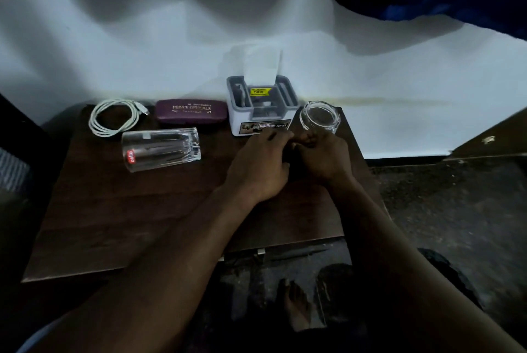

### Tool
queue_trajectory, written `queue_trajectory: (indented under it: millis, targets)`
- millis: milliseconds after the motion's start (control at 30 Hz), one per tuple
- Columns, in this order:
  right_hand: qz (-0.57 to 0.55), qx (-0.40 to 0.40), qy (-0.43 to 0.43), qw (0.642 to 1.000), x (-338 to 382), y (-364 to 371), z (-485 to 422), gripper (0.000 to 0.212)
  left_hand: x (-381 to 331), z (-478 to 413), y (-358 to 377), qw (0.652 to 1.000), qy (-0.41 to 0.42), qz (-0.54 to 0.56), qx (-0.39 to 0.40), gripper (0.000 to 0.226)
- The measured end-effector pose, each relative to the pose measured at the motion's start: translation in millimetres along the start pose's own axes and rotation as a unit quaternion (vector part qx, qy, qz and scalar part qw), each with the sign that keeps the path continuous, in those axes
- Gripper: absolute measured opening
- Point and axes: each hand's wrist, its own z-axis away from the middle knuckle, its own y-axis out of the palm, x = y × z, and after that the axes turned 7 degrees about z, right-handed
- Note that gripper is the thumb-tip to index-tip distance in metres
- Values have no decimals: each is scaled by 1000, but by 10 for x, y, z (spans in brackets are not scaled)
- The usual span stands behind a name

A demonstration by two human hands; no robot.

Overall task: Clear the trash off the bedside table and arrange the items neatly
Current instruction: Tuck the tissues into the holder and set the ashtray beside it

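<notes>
Table: a dark wooden top fills the middle of the frame, with the items lined up along its far edge, probably to leave the front free.
Cable: a white cable is coiled at the table's upper left so that it does not trail.
Case: a purple glasses case is laid flat just right of the cable.
Tumbler: a clear tumbler lies on its side in front of the cable and case; it is judged to need standing upright.
Box: a white and grey box with its lid raised stands at centre frame, between the case and a glass dish.
Left hand: the left hand is stretched towards the box front; whether anything is held cannot be told.
Right hand: the right hand is curled inward against the left, just below the dish; its contents are hidden.
Trash: none can be made out in the dim light; a small scrap may be gathered between the hands.
</notes>
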Motion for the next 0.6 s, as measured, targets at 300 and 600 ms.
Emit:
queue_trajectory:
  millis: [300, 600]
  targets:
    - [1, -150, 100, 983, -208, 43, -305, 93, 5, -118, 191, 999, -9, 30, 19, 75]
    - [51, -96, 70, 992, -315, 67, -671, 114, 40, -181, 212, 999, -18, 43, 8, 74]
